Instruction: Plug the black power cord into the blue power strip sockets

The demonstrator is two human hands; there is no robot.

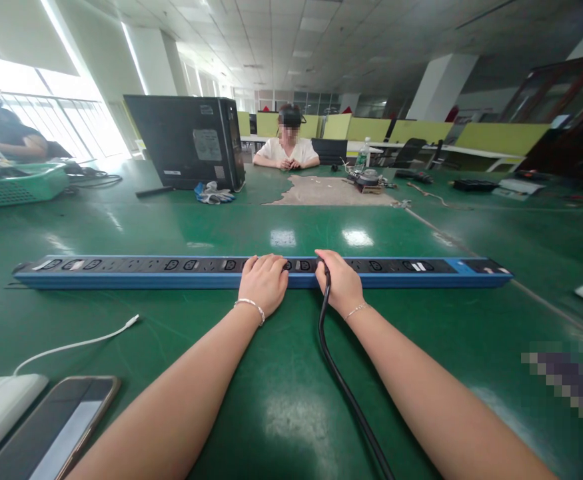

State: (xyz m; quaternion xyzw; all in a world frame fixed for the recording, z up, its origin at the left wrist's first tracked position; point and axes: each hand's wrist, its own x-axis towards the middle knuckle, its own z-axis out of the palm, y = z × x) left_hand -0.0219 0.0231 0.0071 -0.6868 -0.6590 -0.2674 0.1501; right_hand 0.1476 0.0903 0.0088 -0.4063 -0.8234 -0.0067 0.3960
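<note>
Pinching black cord [340, 381] at its end, right hand [344, 283] holds it against power strip [131, 281] — plug hidden by fingers. Left hand [264, 283] rests over strip's middle, fingers close together; can't tell from my view whether it grips. Strip lies lengthwise across green table [281, 373], sockets up. Phone [66, 417] near left, beside white block [6, 407] — gloves [214, 193] by computer case [186, 143], person [284, 150] seated opposite.
</note>
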